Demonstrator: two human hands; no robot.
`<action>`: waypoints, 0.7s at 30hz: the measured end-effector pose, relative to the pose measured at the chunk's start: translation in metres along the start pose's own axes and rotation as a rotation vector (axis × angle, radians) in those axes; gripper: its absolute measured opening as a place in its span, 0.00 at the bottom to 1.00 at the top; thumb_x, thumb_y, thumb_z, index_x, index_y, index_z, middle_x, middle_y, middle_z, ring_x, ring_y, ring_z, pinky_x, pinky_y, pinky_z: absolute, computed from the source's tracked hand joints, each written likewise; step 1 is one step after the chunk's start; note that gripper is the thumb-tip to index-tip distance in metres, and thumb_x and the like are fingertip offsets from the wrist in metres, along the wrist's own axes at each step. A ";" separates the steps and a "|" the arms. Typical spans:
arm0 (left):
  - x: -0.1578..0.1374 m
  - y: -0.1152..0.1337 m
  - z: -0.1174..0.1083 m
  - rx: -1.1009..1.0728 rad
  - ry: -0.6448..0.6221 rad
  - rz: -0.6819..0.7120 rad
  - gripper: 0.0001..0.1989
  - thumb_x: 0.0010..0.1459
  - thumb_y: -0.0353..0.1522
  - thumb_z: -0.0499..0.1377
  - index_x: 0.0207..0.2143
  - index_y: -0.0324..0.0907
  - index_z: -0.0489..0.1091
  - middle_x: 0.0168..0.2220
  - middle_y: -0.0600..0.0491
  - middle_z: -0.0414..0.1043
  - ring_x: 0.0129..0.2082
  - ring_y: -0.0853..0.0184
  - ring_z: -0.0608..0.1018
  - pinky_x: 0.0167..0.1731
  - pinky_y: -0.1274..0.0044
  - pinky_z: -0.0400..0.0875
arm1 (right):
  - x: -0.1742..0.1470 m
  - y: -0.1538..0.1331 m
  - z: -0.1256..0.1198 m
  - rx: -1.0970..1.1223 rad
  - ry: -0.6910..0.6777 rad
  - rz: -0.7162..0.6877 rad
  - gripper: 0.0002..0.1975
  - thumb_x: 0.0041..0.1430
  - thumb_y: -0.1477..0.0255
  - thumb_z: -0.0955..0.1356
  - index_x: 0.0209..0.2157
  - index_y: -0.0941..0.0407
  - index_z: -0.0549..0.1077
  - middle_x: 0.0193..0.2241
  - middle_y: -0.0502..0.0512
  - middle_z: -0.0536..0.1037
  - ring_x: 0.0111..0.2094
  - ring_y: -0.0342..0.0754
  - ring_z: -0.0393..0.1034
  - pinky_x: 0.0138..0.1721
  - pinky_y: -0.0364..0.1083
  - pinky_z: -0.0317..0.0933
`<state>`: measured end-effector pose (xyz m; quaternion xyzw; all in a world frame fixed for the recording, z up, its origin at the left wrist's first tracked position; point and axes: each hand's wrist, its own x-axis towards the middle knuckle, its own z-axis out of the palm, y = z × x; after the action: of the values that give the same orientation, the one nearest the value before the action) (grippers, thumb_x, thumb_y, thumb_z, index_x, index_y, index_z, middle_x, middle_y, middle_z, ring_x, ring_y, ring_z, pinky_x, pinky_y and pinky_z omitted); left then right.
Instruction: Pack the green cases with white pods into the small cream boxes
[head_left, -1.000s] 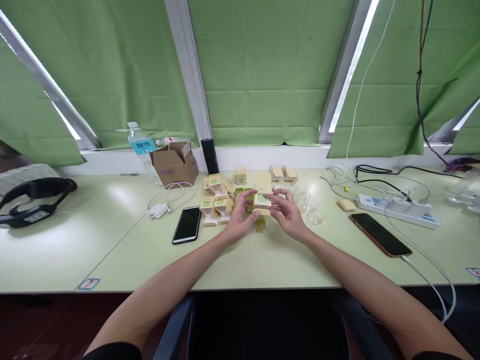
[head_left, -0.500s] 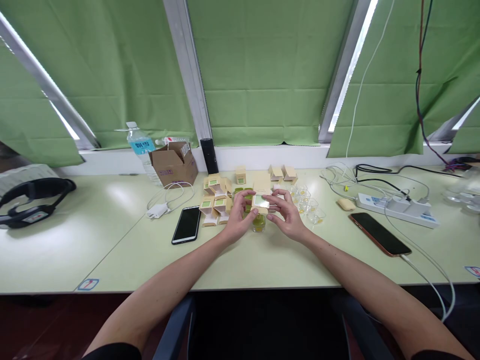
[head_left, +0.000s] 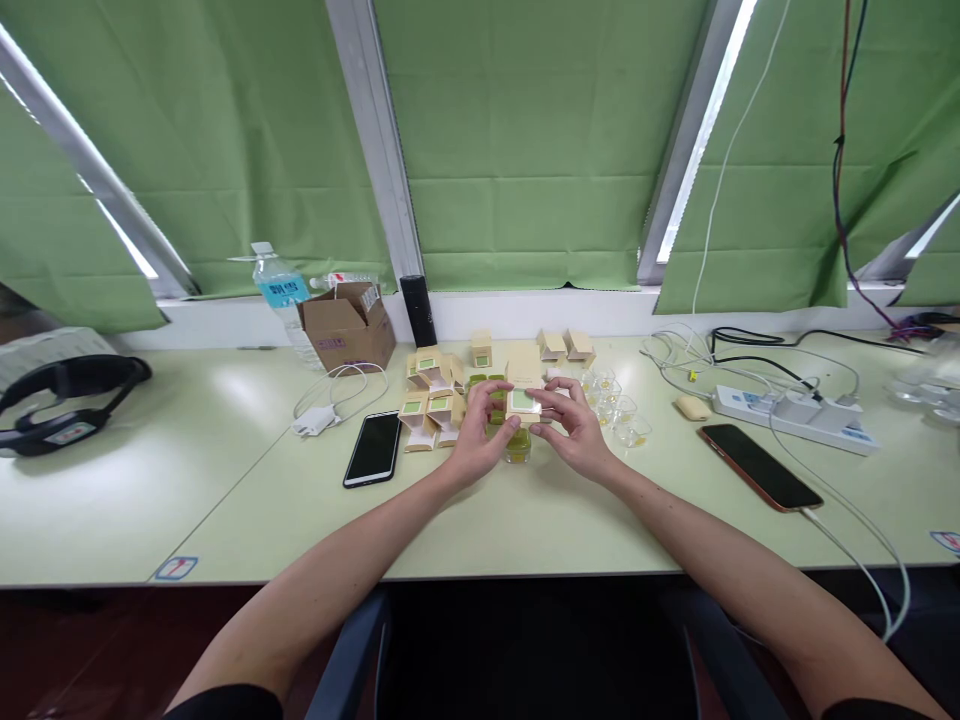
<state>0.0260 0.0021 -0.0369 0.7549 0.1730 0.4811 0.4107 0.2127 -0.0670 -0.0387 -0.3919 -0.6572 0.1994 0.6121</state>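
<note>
Between my two hands is a small cream cardboard box [head_left: 523, 404] with a pale square on its face, raised a little above the table. My left hand [head_left: 484, 432] grips its left side, thumb at the lower edge. From the right, my right hand [head_left: 574, 430] holds the other side with thumb and fingers. Just below the box stands a small glass jar [head_left: 517, 447] with green-yellow contents. More green pieces [head_left: 477, 380] sit behind my left hand, partly hidden. Several similar cream boxes [head_left: 431, 410] are grouped to the left, and clear small cups [head_left: 616, 410] stand to the right.
A black phone [head_left: 373, 450] lies left, another phone [head_left: 759, 467] right, beside a power strip [head_left: 795, 420] with cables. Farther back are a brown carton [head_left: 349, 335], a water bottle [head_left: 283, 295], a black cylinder [head_left: 418, 310] and more cream boxes [head_left: 564, 346]. A headset [head_left: 71, 405] rests far left.
The held box has shifted very slightly right, and its square face shows a little greener. Both hands keep nearly the same place and grip.
</note>
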 end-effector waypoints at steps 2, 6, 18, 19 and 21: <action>0.000 0.000 -0.002 -0.012 -0.032 0.016 0.24 0.65 0.44 0.62 0.60 0.50 0.63 0.55 0.47 0.62 0.46 0.64 0.73 0.45 0.72 0.70 | 0.000 0.000 0.000 0.007 0.007 0.002 0.21 0.62 0.60 0.75 0.57 0.42 0.78 0.52 0.55 0.60 0.51 0.50 0.71 0.58 0.58 0.74; 0.000 -0.001 -0.003 -0.033 -0.049 0.030 0.25 0.63 0.43 0.64 0.59 0.51 0.63 0.56 0.47 0.62 0.46 0.63 0.74 0.44 0.72 0.71 | 0.001 0.000 0.001 0.004 0.014 0.011 0.21 0.62 0.58 0.74 0.56 0.43 0.78 0.52 0.55 0.60 0.50 0.50 0.72 0.58 0.58 0.74; 0.004 -0.003 0.001 0.026 0.027 0.050 0.20 0.63 0.40 0.64 0.56 0.49 0.68 0.56 0.46 0.60 0.42 0.66 0.74 0.45 0.68 0.75 | 0.000 0.002 0.001 -0.009 0.043 0.020 0.20 0.63 0.56 0.73 0.55 0.43 0.79 0.50 0.55 0.62 0.45 0.47 0.74 0.55 0.57 0.77; 0.004 -0.003 0.001 0.024 0.036 0.056 0.19 0.63 0.40 0.65 0.55 0.49 0.68 0.56 0.46 0.61 0.41 0.66 0.74 0.46 0.68 0.75 | 0.000 0.002 0.001 -0.009 0.043 0.017 0.20 0.63 0.56 0.73 0.55 0.42 0.79 0.49 0.55 0.62 0.46 0.48 0.74 0.55 0.57 0.77; 0.005 -0.004 0.001 0.018 0.053 0.068 0.18 0.63 0.40 0.65 0.54 0.48 0.69 0.54 0.47 0.62 0.41 0.66 0.74 0.45 0.69 0.75 | 0.000 0.003 0.001 -0.009 0.047 0.010 0.20 0.63 0.56 0.73 0.55 0.43 0.79 0.49 0.55 0.62 0.47 0.49 0.73 0.55 0.57 0.77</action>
<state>0.0298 0.0072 -0.0375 0.7511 0.1625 0.5129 0.3825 0.2121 -0.0649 -0.0411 -0.4026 -0.6418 0.1901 0.6244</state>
